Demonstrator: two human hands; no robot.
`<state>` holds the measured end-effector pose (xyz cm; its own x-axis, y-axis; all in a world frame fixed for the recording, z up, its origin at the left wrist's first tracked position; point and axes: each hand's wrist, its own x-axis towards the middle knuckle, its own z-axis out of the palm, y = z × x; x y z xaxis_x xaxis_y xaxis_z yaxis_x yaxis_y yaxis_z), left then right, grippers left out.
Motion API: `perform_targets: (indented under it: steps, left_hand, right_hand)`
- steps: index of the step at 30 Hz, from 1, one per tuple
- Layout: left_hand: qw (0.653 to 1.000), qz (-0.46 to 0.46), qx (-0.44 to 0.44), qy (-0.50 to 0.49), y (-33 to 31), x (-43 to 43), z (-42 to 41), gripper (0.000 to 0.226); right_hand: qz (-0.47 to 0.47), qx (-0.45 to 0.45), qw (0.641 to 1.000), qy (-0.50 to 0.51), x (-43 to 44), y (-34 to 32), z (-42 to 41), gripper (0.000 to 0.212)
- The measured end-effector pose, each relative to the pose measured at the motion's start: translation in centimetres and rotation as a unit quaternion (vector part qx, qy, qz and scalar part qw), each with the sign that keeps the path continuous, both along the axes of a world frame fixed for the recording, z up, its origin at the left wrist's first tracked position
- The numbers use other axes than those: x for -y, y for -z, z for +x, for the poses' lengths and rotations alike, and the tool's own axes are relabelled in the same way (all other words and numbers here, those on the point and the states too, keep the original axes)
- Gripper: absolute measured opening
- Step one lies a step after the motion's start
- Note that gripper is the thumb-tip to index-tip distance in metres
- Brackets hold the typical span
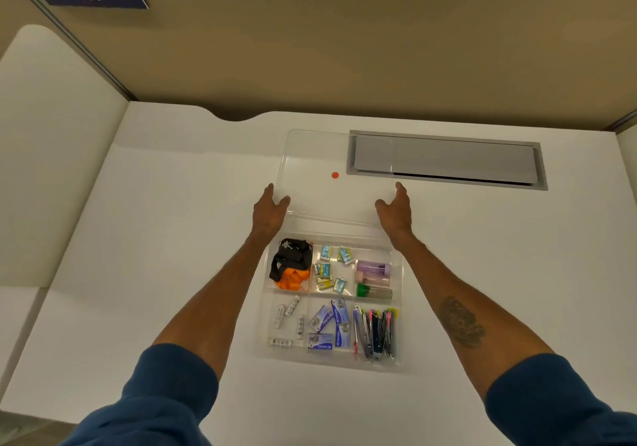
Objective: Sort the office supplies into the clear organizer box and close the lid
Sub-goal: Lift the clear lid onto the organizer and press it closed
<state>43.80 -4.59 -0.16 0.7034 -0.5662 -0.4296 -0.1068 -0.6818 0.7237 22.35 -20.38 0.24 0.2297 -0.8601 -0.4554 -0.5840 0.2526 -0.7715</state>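
Your left hand (270, 209) and right hand (396, 209) grip the clear lid (327, 159) by its side edges, just behind the filled organizer box (327, 364).

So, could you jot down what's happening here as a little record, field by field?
Setting: white desk
Container: clear organizer box, six compartments, each with items in it
Contents seen: batteries, black and orange straps, capped tubes, small boxes
Cover: clear lid, not yet shut, beyond the box
Left hand: holds the lid's left edge
Right hand: holds its right edge
Remaining: closing the lid
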Motion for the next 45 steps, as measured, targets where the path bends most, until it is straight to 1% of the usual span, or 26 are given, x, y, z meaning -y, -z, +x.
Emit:
perform_targets:
  steps: [4,8,11,14,17,20,23,25,27,34,39,45]
  left_hand:
    - [1.0,0.008,-0.01,-0.009,0.5,1.9,0.4,0.064]
    - [0.999,0.008,-0.002,-0.041,1.1,2.9,0.7,0.059]
    - [0.996,-0.011,-0.026,-0.084,1.2,3.2,1.3,0.057]
    - [0.992,-0.023,-0.039,-0.119,1.0,3.5,1.9,0.057]
    - [0.982,-0.054,-0.048,-0.172,0.5,3.8,1.9,0.054]
    - [0.972,-0.063,-0.004,-0.228,-0.6,4.0,1.8,0.04]
    - [0.962,-0.059,0.041,-0.265,-2.1,3.8,1.5,0.032]
    - [0.958,-0.048,0.062,-0.274,-2.7,3.1,1.0,0.032]
    - [0.957,-0.039,0.079,-0.278,-3.1,2.0,0.4,0.033]
    - [0.944,-0.077,0.125,-0.294,-3.4,-4.3,-4.4,0.021]
    - [0.943,-0.083,0.141,-0.289,-2.4,-9.0,-8.2,0.022]
    - [0.946,-0.039,0.157,-0.282,-1.6,-12.8,-11.4,0.024]
  right_hand:
    - [0.035,-0.006,0.999,-0.005,0.8,0.6,0.9,0.072]
    - [0.034,-0.018,0.999,-0.007,0.8,1.1,1.9,0.071]
    - [0.047,0.002,0.998,0.036,1.1,0.9,2.4,0.069]
    - [0.063,0.047,0.993,0.083,1.5,0.0,3.0,0.068]
    - [0.041,0.063,0.994,0.081,1.4,-0.9,3.7,0.065]
    - [0.008,0.063,0.994,0.089,1.1,-1.9,4.3,0.059]
    - [-0.041,0.015,0.992,0.116,0.4,-3.2,4.2,0.049]
    - [-0.068,-0.035,0.989,0.127,-0.4,-4.0,3.8,0.045]
    - [-0.095,-0.066,0.985,0.131,-1.6,-4.4,2.9,0.042]
    - [-0.162,-0.111,0.971,0.134,-7.4,-4.1,-2.3,0.033]
    - [-0.167,-0.135,0.97,0.117,-11.9,-2.9,-6.1,0.031]
    - [-0.142,-0.158,0.972,0.099,-16.0,-1.8,-9.3,0.031]
